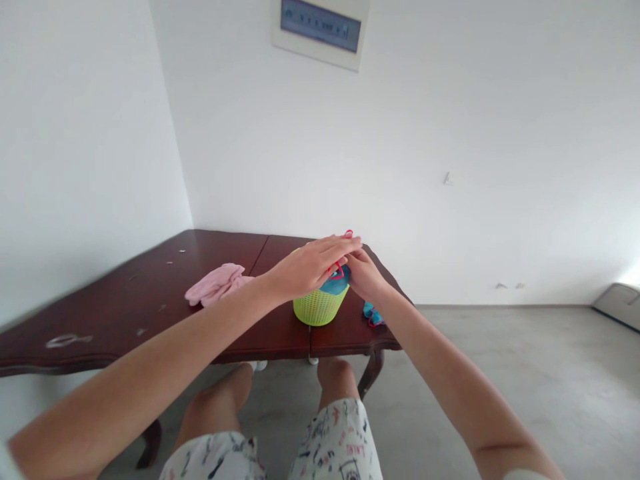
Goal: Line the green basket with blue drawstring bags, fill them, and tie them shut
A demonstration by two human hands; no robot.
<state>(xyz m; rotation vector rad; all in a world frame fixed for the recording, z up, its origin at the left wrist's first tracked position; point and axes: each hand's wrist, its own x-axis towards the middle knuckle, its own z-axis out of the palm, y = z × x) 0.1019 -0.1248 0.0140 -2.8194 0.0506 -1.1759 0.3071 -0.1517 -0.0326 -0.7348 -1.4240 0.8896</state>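
A yellow-green perforated basket (pixel 321 308) stands near the right end of the table. Blue fabric (pixel 336 284) fills its mouth. Over the basket my left hand (pixel 320 263) lies with fingers stretched out together, crossing the fingertips of my right hand. Close by on the right, my right hand (pixel 366 273) touches the blue fabric. Its fingers are partly hidden under the left ones, so their grip does not show. A thin red strap (pixel 340 272) shows below the left fingers, with another red loop above them. I cannot tell whether either hand grips it.
A pink cloth (pixel 217 284) lies crumpled left of the basket. To the right, a blue and pink patterned item (pixel 373 315) sits near the edge of the dark wooden table (pixel 160 293). White walls stand behind and left. My legs are below the front edge.
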